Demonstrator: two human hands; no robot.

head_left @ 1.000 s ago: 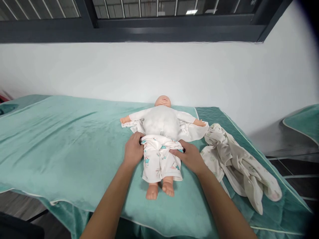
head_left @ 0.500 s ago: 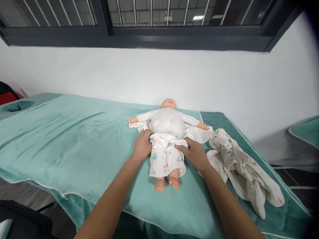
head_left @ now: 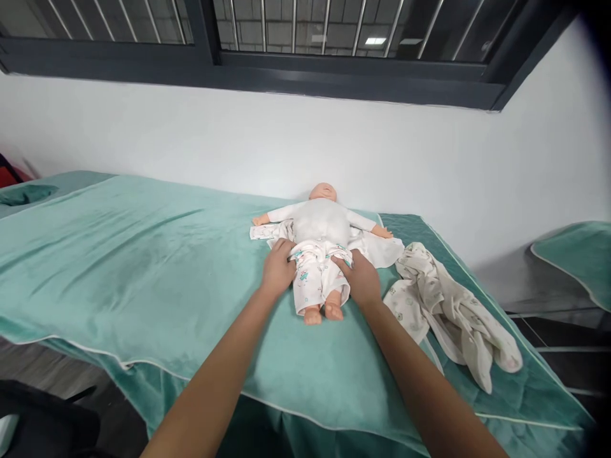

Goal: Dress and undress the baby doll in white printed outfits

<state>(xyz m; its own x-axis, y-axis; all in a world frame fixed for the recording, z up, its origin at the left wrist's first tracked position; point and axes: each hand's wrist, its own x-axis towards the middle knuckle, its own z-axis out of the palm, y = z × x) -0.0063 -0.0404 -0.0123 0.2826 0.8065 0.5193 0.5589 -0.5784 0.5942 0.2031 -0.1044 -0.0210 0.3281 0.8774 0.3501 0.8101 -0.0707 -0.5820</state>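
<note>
A baby doll (head_left: 323,219) lies on its back on the green sheet, head toward the wall and arms spread. White printed pants (head_left: 311,277) cover its legs, with both bare feet showing below the hems. At the waistband's left side, my left hand (head_left: 279,267) is closed on the fabric. My right hand (head_left: 358,273) grips the waistband from the other side, its thumb lying over the front. Under the doll's torso and arms a white printed shirt (head_left: 382,249) is spread out. The fingertips of both hands are partly hidden by the cloth.
A crumpled cream printed garment (head_left: 451,305) lies to the right on the bed. The green sheet (head_left: 157,273) stretches left. Behind the bed rises a white wall (head_left: 214,140) under a barred window. A black chair (head_left: 42,420) stands at lower left.
My view has shifted and tilted slightly. Both hands remain on the pants' waistband, and the doll's legs and feet appear slightly farther away and higher in the picture.
</note>
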